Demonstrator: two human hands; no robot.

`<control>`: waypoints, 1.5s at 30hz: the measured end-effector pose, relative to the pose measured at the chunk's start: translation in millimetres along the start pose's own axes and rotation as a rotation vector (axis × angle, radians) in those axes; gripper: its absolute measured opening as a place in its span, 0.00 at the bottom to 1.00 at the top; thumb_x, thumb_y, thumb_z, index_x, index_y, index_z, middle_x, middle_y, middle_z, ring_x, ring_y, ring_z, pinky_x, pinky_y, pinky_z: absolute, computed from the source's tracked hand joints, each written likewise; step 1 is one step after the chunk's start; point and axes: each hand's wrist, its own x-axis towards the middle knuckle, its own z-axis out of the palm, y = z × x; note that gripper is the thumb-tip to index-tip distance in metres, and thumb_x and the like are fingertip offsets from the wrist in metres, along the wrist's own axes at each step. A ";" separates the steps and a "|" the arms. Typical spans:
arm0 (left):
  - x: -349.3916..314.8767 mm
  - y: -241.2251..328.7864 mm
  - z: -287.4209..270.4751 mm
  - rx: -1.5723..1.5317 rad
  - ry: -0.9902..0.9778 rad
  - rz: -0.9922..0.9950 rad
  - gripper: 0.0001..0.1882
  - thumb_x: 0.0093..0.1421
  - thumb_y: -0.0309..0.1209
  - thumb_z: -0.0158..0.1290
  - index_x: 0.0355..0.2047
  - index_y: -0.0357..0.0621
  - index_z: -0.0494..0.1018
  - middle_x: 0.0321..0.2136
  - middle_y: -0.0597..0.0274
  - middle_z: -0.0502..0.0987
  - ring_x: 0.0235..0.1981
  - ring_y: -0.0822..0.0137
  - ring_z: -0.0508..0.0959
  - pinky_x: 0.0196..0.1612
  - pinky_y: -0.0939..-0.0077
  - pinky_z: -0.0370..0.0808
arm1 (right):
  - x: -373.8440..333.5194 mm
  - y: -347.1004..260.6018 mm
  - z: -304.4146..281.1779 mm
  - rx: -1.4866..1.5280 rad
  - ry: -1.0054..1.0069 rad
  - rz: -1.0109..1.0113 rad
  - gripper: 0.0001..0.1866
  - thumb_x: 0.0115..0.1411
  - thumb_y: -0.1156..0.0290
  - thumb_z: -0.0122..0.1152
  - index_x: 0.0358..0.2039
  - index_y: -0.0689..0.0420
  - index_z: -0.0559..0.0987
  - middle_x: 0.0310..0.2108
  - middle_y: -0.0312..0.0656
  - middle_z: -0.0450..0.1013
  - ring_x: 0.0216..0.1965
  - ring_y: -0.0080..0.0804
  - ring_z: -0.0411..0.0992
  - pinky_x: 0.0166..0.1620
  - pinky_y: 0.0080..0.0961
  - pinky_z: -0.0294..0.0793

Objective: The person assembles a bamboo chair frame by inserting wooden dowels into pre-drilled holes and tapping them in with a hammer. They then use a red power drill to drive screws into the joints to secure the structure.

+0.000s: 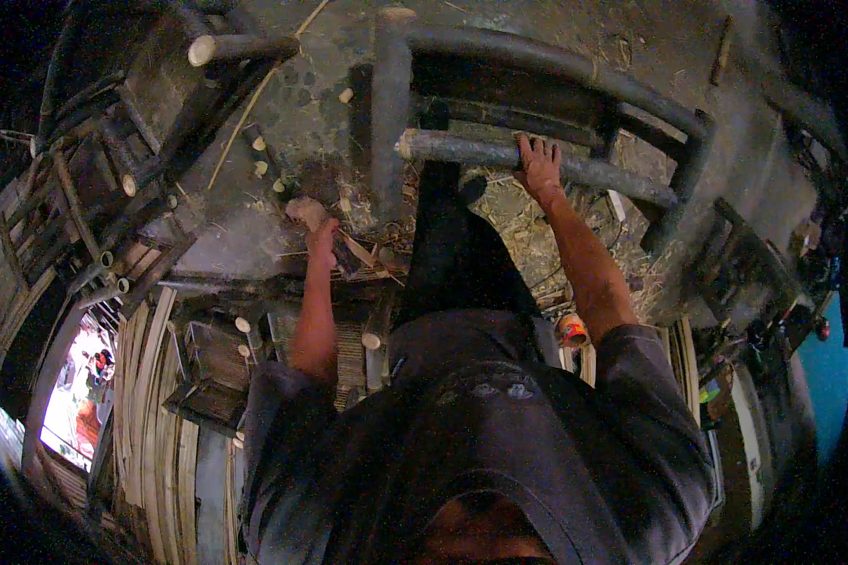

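Observation:
My left hand [320, 243] is closed round a pale brown wooden piece with a blunt, rounded end, which looks like a wooden mallet [307, 213]. It is left of the thick bamboo frame [390, 122], above floor littered with shavings. My right hand [539, 169] rests across the grey-brown bamboo pole [471, 151] that forms the frame's near rail, its fingers spread over the top. The pole's cut left end points toward the frame's upright. Blur and low light hide fine detail around my left hand.
Stacked bamboo furniture frames [127, 141] crowd the left. Long pale strips [146, 395] stand near a bright doorway [77, 400]. An orange-red can [571, 330] is beside my right forearm. A thin bamboo stick [245, 118] lies on the floor, and dark clutter [773, 320] fills the right.

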 end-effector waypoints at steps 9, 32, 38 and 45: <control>-84.4 39.1 63.7 0.525 -0.294 -0.011 0.12 0.48 0.34 0.59 0.28 0.39 0.72 0.23 0.63 0.71 0.26 0.69 0.70 0.31 0.67 0.67 | 3.8 3.9 23.2 -0.050 0.284 -0.052 0.50 0.41 0.58 0.71 0.63 0.47 0.53 0.52 0.48 0.60 0.55 0.52 0.57 0.59 0.52 0.50; -120.7 66.1 48.3 0.592 -0.293 0.137 0.24 0.49 0.39 0.60 0.42 0.38 0.70 0.36 0.59 0.75 0.39 0.66 0.73 0.44 0.66 0.69 | -1.4 -3.8 -11.3 0.042 0.086 -0.011 0.49 0.44 0.63 0.70 0.64 0.37 0.51 0.56 0.45 0.58 0.58 0.54 0.55 0.59 0.55 0.48; -112.1 15.7 50.9 0.582 -0.264 0.233 0.22 0.49 0.37 0.58 0.42 0.41 0.71 0.40 0.62 0.72 0.43 0.68 0.71 0.45 0.68 0.67 | 0.0 3.2 6.6 0.009 0.197 -0.056 0.50 0.43 0.61 0.71 0.64 0.37 0.51 0.58 0.46 0.57 0.59 0.53 0.54 0.60 0.54 0.48; -116.2 21.8 52.4 0.689 -0.242 0.226 0.28 0.47 0.43 0.60 0.46 0.40 0.71 0.40 0.61 0.74 0.41 0.65 0.72 0.45 0.69 0.68 | -12.0 -2.4 -13.3 0.104 0.154 -0.066 0.49 0.42 0.64 0.72 0.62 0.37 0.53 0.56 0.49 0.58 0.58 0.55 0.55 0.59 0.55 0.48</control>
